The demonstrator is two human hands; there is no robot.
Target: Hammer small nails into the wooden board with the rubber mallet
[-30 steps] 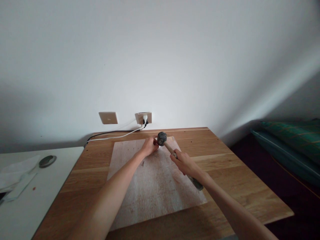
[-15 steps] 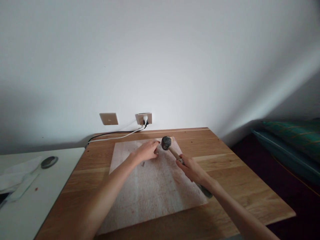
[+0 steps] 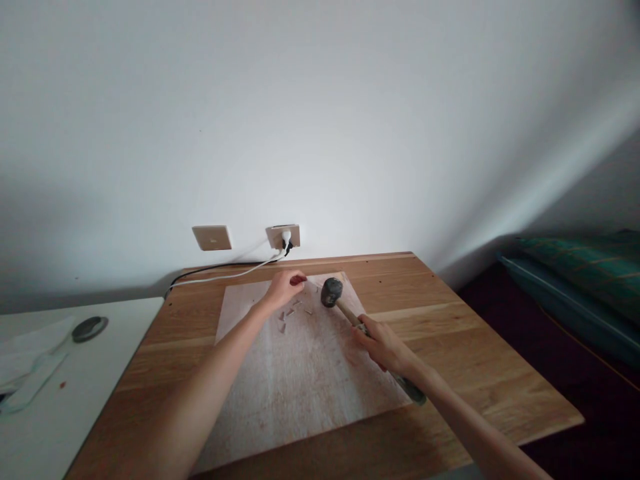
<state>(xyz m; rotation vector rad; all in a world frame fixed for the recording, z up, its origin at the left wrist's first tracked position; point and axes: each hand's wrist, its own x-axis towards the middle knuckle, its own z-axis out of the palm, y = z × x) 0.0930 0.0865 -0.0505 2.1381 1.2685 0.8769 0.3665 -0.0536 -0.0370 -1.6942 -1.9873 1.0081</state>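
Note:
A rubber mallet with a black head [image 3: 331, 293] and a wooden handle is gripped in my right hand [image 3: 383, 343]. Its head is at the far right part of a pale wooden board [image 3: 300, 387]. My left hand [image 3: 284, 288], fingers closed, pinches a small dark red piece [image 3: 299, 280] above the board's far edge. What the piece is, I cannot make out. Several small curved brown fragments [image 3: 283, 325] lie scattered on the board just below my left hand, left of the mallet head.
The board lies on a wooden table [image 3: 480, 373] against a white wall. White and black cords [image 3: 235, 273] run from a wall socket [image 3: 283, 237] along the table's back. A white table [image 3: 120, 360] with a round dark object [image 3: 90, 329] adjoins at left; cushions [image 3: 580, 287] are at right.
My left hand has moved left and slightly back from beside the mallet head. The red piece in its fingers and several fragments on the board now show. My right hand stays nearly still.

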